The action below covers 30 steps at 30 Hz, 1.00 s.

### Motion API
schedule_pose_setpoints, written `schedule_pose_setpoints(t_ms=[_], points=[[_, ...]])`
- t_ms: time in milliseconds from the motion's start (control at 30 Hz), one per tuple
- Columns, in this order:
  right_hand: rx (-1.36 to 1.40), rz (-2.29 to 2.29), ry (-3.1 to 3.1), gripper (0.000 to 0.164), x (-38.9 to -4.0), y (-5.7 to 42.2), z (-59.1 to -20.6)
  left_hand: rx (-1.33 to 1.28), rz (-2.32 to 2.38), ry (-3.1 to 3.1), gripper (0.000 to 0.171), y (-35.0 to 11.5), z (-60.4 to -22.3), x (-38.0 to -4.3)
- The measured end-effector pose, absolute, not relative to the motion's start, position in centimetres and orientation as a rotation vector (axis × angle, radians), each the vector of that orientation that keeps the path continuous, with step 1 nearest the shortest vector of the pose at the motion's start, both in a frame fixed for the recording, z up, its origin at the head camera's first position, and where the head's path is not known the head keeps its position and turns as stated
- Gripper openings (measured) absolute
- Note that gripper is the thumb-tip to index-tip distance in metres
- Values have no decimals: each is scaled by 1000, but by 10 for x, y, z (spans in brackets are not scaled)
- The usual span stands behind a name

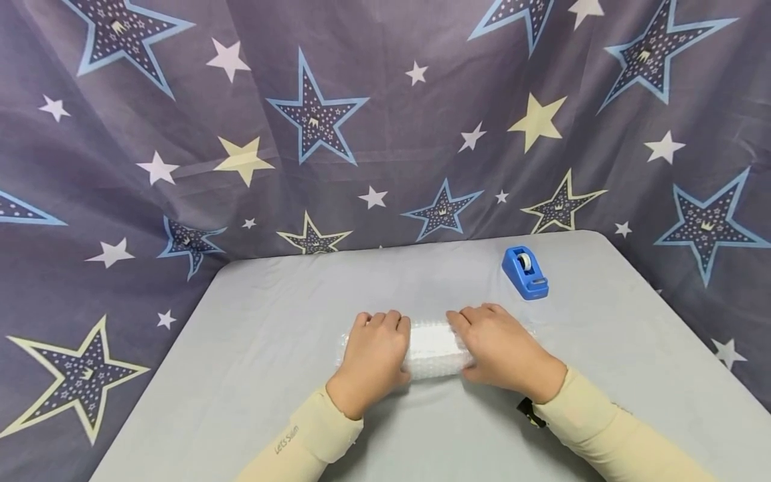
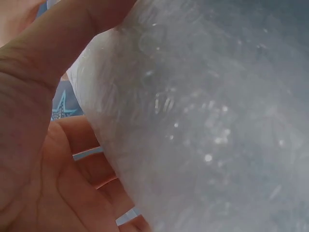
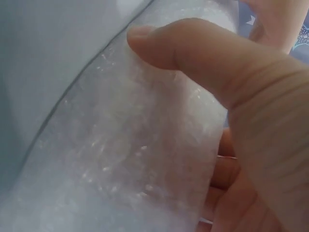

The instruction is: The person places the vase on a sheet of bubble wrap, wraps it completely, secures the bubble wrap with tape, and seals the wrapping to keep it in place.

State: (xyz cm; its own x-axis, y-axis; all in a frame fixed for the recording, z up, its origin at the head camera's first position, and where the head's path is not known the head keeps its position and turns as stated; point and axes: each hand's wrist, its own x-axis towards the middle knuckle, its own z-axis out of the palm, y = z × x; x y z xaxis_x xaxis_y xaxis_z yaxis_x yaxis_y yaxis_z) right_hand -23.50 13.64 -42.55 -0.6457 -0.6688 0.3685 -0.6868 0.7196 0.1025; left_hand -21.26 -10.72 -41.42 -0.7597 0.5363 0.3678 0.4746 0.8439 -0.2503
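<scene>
Small dark letters (image 1: 286,440) run in a slanted line along the pale yellow cloth sleeve on the left arm (image 1: 322,428). The first word says "Lets". The next word starts with "S" and ends with "im", but its middle is too small to read for sure. The pale yellow cloth sleeve on the right arm (image 1: 611,432) has a tiny dark mark that is too small to read.

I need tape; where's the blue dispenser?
In the head view, the blue dispenser sits on the table toward its far right corner, beyond the right hand.

Hands (image 1: 375,349) (image 1: 501,345) grip bubble-wrapped bundle (image 1: 434,348) over grey table (image 1: 271,321); blue tape dispenser (image 1: 525,273) farther back, right; starry cloth (image 1: 385,134) behind.
</scene>
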Motion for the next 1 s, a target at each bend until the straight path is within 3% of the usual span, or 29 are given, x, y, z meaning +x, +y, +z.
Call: schedule_pose_setpoints(t_ms=[1000], points=[[968,124,-2551,75,-239,134,-432,-746,177,-2540,57,-106,-417,-217]])
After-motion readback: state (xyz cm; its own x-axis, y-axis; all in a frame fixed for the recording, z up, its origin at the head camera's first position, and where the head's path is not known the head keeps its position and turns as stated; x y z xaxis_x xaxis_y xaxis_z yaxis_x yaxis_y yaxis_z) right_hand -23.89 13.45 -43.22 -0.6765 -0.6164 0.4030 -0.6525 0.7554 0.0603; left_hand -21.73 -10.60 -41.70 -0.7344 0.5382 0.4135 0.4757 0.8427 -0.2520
